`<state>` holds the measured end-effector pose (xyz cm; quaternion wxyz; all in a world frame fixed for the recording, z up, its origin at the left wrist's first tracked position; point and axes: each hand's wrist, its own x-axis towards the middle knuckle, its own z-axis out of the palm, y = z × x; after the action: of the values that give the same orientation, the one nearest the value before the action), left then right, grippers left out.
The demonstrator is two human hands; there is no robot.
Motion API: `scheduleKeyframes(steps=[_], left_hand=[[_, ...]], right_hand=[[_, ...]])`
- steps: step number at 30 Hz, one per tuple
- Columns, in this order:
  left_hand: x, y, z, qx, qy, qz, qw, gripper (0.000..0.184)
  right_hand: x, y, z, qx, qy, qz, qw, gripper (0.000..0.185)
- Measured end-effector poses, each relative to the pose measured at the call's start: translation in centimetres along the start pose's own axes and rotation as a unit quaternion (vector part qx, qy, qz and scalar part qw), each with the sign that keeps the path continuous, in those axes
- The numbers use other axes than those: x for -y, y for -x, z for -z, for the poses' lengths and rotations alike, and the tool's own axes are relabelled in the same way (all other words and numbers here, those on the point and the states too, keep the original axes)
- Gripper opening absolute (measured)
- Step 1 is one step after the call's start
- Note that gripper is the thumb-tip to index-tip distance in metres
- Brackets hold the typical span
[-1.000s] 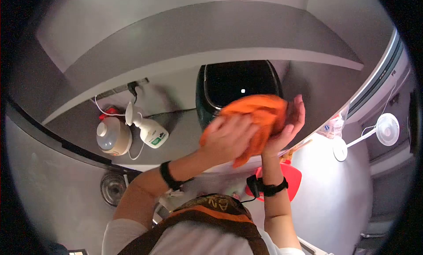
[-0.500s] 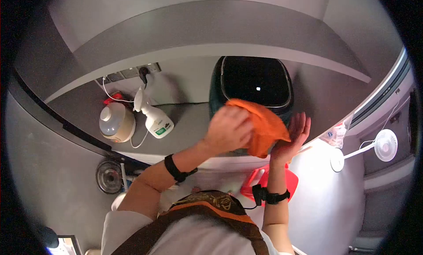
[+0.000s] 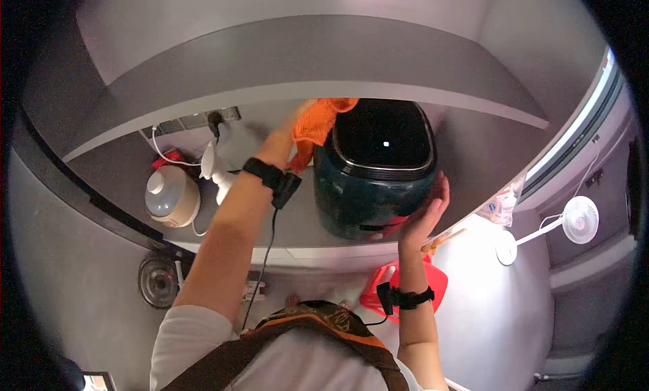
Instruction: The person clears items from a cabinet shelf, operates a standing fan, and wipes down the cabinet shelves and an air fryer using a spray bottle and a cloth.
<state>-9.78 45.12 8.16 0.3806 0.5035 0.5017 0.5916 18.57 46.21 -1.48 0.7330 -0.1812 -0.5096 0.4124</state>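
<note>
A dark, glossy appliance (image 3: 372,195) that looks like an air fryer stands on the counter, a small white light on its black top. My left hand (image 3: 280,142) grips an orange cloth (image 3: 316,124) at the appliance's upper left side, partly under the shelf; the cloth covers most of its fingers. Against the lower right side of the appliance rests my right hand (image 3: 426,215), fingers stretched out and holding nothing. Left of my left forearm is a white spray bottle (image 3: 215,171), partly hidden by that arm.
A curved shelf edge (image 3: 304,90) overhangs the counter (image 3: 291,222). Further left stand a plastic jug (image 3: 172,198) and wall sockets (image 3: 196,120) with a plug and cable. Below are a red stool (image 3: 436,286) and, at right, a white fan (image 3: 580,220).
My left hand has carried the orange cloth from the appliance's front to its upper left side. My right hand, near the cloth before, now lies along the right side. The view has shifted slightly.
</note>
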Motion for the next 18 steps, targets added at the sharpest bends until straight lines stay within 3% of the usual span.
scheduleKeyframes(steps=[2,4,5,6,9,11,13,14,16,18], left_hand=[[-3.6,2.2,-1.6,-0.005,0.087,0.058,0.994,0.033],[-6.7,2.2,-3.8,0.003,0.071,0.077,0.995,0.031],[-7.1,0.6,-4.8,0.019,0.003,0.068,0.998,0.03],[-6.8,-2.3,-6.0,0.048,-0.158,0.025,0.986,0.029],[-6.8,-7.6,-9.7,0.084,-0.522,-0.088,0.844,0.027],[-6.9,-9.2,-11.7,0.104,-0.634,-0.117,0.757,0.026],[-6.5,-9.7,-12.8,0.124,-0.68,-0.135,0.71,0.025],[-6.1,-9.6,-13.2,0.124,-0.681,-0.135,0.709,0.025],[-4.6,-9.8,-13.7,0.224,-0.51,-0.197,0.807,0.021],[-3.0,-9.6,-15.1,0.313,-0.556,-0.456,0.62,0.018]], right_hand=[[-0.2,-0.2,-0.2,-0.002,0.012,-0.001,1.0,0.056],[0.1,-0.2,-0.4,0.0,0.043,-0.002,0.999,0.056],[0.2,-0.1,-0.4,0.007,0.071,-0.005,0.997,0.056],[0.1,-0.1,-0.5,-0.001,0.086,0.001,0.996,0.056],[-0.2,-0.1,-0.7,-0.009,0.051,0.006,0.999,0.055],[0.1,-0.2,-0.9,-0.012,0.051,0.011,0.999,0.055],[0.8,-0.2,-1.1,-0.01,0.072,0.0,0.997,0.055],[0.2,-0.2,-0.8,-0.012,0.064,-0.003,0.998,0.055],[-0.1,-0.4,-0.9,-0.018,0.048,0.009,0.999,0.053],[-0.3,0.0,-0.4,-0.018,0.036,0.013,0.999,0.051]])
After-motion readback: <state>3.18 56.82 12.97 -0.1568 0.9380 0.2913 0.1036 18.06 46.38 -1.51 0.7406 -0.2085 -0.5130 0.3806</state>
